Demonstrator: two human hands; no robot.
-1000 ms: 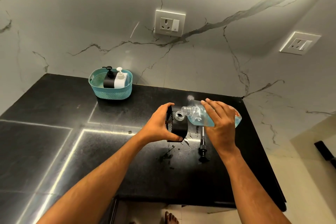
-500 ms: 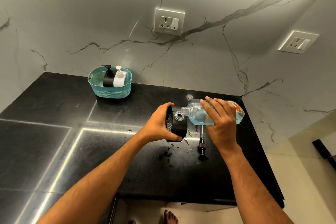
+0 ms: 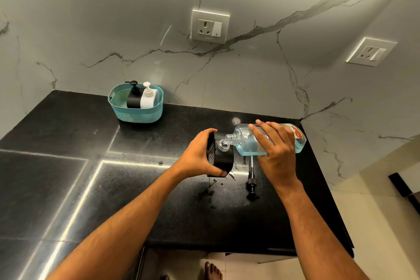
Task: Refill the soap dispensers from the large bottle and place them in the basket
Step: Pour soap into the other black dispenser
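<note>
Clear ribbed-neck bottle (image 3: 254,141) in right grip (image 3: 276,154), tipped over left-held (image 3: 196,157) black dispenser (image 3: 221,158).

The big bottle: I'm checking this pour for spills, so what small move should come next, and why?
Probably keep the big bottle tipped and steady. Its open neck sits over the black dispenser that the left hand grips, blue soap remains inside, and the pump lies off on the counter. The right hand holds the bottle.
</note>
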